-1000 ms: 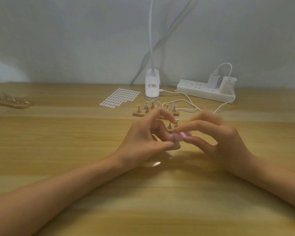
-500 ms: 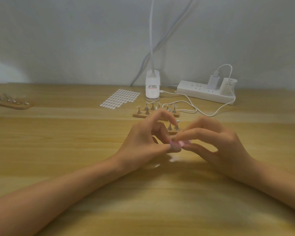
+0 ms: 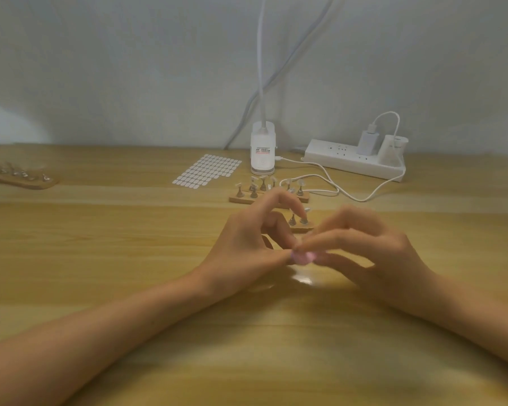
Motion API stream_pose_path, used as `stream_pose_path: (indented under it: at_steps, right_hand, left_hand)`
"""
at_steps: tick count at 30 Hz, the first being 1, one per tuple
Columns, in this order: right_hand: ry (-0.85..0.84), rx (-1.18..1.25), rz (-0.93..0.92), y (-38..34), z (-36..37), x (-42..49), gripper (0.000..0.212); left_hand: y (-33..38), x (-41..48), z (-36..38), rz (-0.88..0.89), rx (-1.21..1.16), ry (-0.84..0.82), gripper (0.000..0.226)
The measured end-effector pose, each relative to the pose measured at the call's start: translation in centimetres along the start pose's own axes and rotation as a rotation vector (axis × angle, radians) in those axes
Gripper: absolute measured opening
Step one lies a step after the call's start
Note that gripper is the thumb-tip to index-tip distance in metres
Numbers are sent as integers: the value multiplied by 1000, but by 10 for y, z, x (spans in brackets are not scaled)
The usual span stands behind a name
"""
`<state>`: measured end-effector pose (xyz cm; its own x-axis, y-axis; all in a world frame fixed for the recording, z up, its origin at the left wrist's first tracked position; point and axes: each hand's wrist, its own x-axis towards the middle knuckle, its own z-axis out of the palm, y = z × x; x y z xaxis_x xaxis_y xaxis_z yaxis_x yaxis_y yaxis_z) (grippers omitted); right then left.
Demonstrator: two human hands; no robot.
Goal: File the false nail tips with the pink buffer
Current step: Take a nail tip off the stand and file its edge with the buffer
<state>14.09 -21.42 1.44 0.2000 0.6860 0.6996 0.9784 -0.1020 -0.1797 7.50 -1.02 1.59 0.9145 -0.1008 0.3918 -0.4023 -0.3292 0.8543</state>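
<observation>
Right hand (image 3: 379, 259) pinches pink buffer (image 3: 304, 257). Left hand (image 3: 247, 253) is pinched against it; cannot tell whether it holds a nail tip. Risk: buffer pressure could flick so small a piece loose.

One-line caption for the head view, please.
The right hand pinches the pink buffer against fingertips of the left hand over a table; nail-tip stands behind.

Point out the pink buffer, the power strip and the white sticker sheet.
pink buffer (image 3: 302, 257), head view, visible pink end
power strip (image 3: 333, 156), head view, bare top face
white sticker sheet (image 3: 208, 170), head view, its middle
</observation>
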Motion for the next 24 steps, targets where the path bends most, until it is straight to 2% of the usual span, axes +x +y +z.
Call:
stream_pose_path:
  at_steps: [5,8,11,14,18,21,24]
  right_hand:
    - [16,-68,66,2,-2,1,16]
    - [-3,-59,25,2,-1,1,17]
    - [19,-47,98,2,-2,1,18]
    - [0,-29,21,1,-1,0,15]
    - [24,-29,107,4,-2,1,16]
    - [-10,7,24,3,-1,0,16]
    - [-6,-38,85,4,-2,1,19]
  left_hand:
    - [-1,0,0,-5,-3,14,43]
    - [0,0,1,11,8,6,40]
    - [-1,0,0,-13,-9,17,43]
    - [-1,0,0,-5,-4,4,41]
    - [-1,0,-1,-14,-7,14,42]
    - [0,0,0,9,10,-5,41]
    - [-1,0,-1,-7,13,12,43]
